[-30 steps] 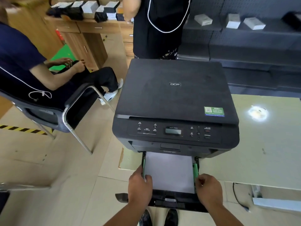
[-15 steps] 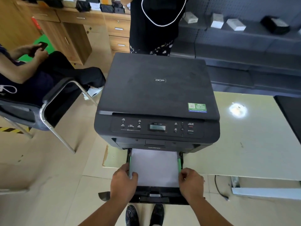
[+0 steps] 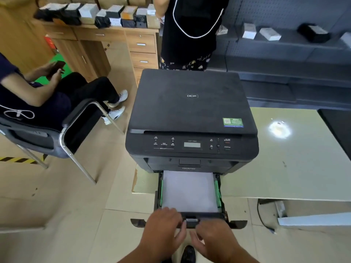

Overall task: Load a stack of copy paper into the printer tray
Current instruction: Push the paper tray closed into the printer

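Observation:
A black printer (image 3: 191, 114) stands at the near left end of a pale green table. Its paper tray (image 3: 223, 209) is pulled out toward me, with a white paper stack (image 3: 189, 190) lying flat between green side guides (image 3: 217, 192). My left hand (image 3: 164, 224) rests on the tray's front edge at the left, fingers spread. My right hand (image 3: 212, 238) hovers just below the tray's front, near its centre latch, fingers loosely apart. Neither hand holds anything I can make out.
A seated person on a chair (image 3: 62, 133) is close at the left, looking at a phone. Another person (image 3: 190, 31) stands behind the printer. The table (image 3: 284, 164) stretches right. A cable (image 3: 264, 221) hangs below its edge. Wooden drawers (image 3: 142, 50) stand at the back.
Both hands have left the tray's side guides and come together at the middle of the tray's front edge. The camera view has shifted slightly.

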